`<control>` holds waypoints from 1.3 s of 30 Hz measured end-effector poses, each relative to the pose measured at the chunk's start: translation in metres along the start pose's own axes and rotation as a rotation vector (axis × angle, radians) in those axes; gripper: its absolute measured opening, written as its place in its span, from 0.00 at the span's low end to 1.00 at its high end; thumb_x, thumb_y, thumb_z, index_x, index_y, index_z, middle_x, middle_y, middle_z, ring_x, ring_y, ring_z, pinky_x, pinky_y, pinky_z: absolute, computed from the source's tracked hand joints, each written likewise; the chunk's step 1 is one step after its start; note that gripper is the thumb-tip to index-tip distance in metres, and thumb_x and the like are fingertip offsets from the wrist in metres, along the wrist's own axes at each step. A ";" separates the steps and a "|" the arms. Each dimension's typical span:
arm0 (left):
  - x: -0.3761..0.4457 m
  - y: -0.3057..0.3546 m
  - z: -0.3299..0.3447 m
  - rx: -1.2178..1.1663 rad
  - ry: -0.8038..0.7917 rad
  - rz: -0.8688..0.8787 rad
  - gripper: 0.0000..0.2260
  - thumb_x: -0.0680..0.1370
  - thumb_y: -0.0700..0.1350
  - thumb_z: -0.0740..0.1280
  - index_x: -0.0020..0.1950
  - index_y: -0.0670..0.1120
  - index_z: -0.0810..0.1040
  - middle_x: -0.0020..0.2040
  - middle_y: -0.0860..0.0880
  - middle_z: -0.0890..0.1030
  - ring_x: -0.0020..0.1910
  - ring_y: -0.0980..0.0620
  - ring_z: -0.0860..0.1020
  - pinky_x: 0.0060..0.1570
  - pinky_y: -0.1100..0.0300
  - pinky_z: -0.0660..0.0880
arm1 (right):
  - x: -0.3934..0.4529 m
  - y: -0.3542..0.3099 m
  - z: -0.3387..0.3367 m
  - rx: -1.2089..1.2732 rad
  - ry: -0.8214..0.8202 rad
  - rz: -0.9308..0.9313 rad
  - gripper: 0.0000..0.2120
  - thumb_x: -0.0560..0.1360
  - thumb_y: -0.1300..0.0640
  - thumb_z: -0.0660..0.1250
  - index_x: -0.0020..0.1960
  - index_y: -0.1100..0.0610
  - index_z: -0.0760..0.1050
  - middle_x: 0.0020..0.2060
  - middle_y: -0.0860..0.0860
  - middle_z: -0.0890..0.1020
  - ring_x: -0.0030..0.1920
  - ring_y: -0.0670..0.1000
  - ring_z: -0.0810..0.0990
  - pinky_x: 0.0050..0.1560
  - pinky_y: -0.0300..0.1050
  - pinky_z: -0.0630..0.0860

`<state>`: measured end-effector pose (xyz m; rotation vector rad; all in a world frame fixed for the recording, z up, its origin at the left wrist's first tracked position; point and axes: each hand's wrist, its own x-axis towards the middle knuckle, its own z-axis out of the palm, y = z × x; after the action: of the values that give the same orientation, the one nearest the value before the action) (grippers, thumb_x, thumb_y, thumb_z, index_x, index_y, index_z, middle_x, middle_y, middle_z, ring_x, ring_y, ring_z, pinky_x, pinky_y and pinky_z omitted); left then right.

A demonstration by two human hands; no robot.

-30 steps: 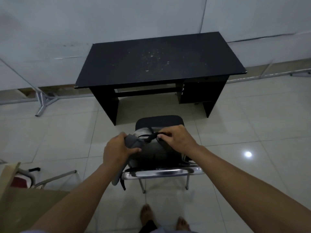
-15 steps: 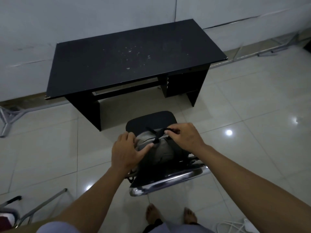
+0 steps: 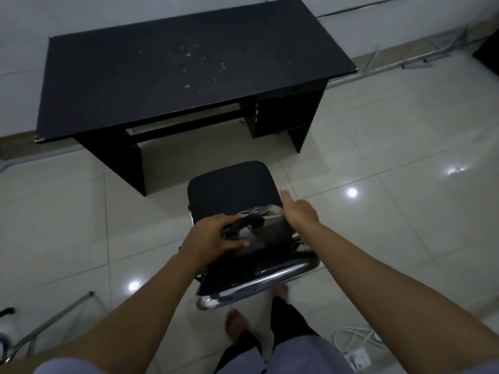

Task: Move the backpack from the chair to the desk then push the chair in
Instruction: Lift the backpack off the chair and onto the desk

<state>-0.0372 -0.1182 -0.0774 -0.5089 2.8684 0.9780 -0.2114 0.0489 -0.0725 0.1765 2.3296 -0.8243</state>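
A grey backpack (image 3: 266,233) with a black top handle rests on the black seat of the chair (image 3: 229,184), against its chrome-edged backrest (image 3: 259,282). My left hand (image 3: 213,236) is closed around the handle. My right hand (image 3: 298,211) sits at the backpack's right side with the thumb pointing up and the fingers hidden behind the bag. The black desk (image 3: 135,76) stands beyond the chair against the wall, its top bare apart from pale scuffs.
Glossy tiled floor (image 3: 405,211) surrounds the chair. Metal stand legs (image 3: 51,322) lie at the lower left. A white cable and power strip (image 3: 356,344) lie at the lower right. My bare feet (image 3: 237,322) stand just behind the chair.
My left hand moved from the bag's left side onto the top handle. My right hand let go of the handle and slid to the right side. The view came nearer to the desk.
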 end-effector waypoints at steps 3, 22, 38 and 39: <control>-0.003 0.001 -0.003 -0.097 -0.061 -0.059 0.26 0.63 0.70 0.76 0.60 0.66 0.80 0.43 0.75 0.80 0.44 0.72 0.79 0.43 0.74 0.73 | 0.022 0.000 0.010 0.163 -0.308 0.230 0.45 0.72 0.27 0.62 0.75 0.60 0.69 0.72 0.59 0.74 0.70 0.62 0.74 0.71 0.55 0.71; 0.043 -0.048 0.042 -0.804 -0.044 -1.123 0.43 0.56 0.76 0.66 0.67 0.58 0.79 0.69 0.43 0.81 0.65 0.39 0.80 0.71 0.43 0.73 | 0.105 0.012 0.057 -0.045 -0.681 0.384 0.28 0.75 0.45 0.72 0.68 0.62 0.76 0.61 0.61 0.83 0.57 0.60 0.83 0.61 0.53 0.79; 0.027 -0.139 0.092 -0.528 -0.280 -1.323 0.36 0.80 0.56 0.70 0.82 0.44 0.60 0.78 0.36 0.67 0.77 0.34 0.66 0.76 0.42 0.66 | 0.140 0.049 0.099 -0.444 -0.512 0.162 0.59 0.66 0.39 0.80 0.84 0.51 0.46 0.79 0.57 0.65 0.76 0.61 0.67 0.75 0.56 0.68; 0.023 -0.138 0.093 -0.550 -0.256 -1.298 0.35 0.81 0.56 0.68 0.82 0.45 0.59 0.77 0.36 0.68 0.76 0.34 0.67 0.76 0.42 0.67 | 0.141 0.050 0.100 -0.484 -0.510 0.153 0.60 0.67 0.38 0.79 0.84 0.50 0.45 0.79 0.56 0.65 0.76 0.61 0.67 0.75 0.56 0.68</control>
<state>-0.0173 -0.1712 -0.2352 -1.7433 1.3938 1.2692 -0.2516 0.0164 -0.2448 -0.0617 1.9279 -0.1800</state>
